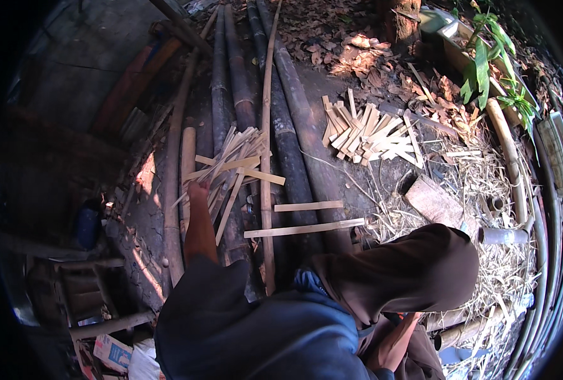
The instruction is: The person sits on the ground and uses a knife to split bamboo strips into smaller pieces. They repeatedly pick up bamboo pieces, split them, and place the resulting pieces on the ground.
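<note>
My L hand (pixel 199 188) is at the edge of the strips (pixel 240 163), piled atop the poles (pixel 292 149); can't tell if fingers grip any. R hand (pixel 414 316) mostly hidden nr hood (pixel 414 266), grip unclear.

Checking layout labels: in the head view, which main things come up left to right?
Dark blue rounded container → loose pile of long, thin, pale wooden strips → fanned heap of short, flat, pale wooden strips → plant with long green leaves.
</note>
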A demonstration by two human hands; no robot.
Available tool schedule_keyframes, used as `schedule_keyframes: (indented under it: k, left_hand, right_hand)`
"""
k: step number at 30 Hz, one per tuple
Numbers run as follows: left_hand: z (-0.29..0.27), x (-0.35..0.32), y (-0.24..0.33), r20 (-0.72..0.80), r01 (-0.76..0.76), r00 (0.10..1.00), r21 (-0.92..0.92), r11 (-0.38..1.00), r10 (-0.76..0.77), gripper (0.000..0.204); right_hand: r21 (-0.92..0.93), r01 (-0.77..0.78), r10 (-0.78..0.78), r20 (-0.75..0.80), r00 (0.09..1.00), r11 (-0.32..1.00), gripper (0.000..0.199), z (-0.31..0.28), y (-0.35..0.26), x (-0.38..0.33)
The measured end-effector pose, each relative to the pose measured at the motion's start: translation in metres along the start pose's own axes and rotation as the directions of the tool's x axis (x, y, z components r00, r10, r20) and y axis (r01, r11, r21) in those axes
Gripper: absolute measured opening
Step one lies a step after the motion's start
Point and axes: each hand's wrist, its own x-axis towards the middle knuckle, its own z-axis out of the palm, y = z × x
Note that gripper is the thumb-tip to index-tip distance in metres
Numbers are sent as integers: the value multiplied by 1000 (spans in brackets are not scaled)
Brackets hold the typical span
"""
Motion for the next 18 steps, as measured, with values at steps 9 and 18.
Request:
schedule_keyframes:
  k: [9,18]
  left_hand:
    - [-35,-7,-4,69,-166,986,553,816,154,30]
    - [39,-227,-77,677,-512,629,731,-451,383,78]
  right_hand:
    - [-25,-12,13,24,1000,1000,21,6,12,-6]
    - [-115,-53,49,-39,998,992,24,-10,41,-4]
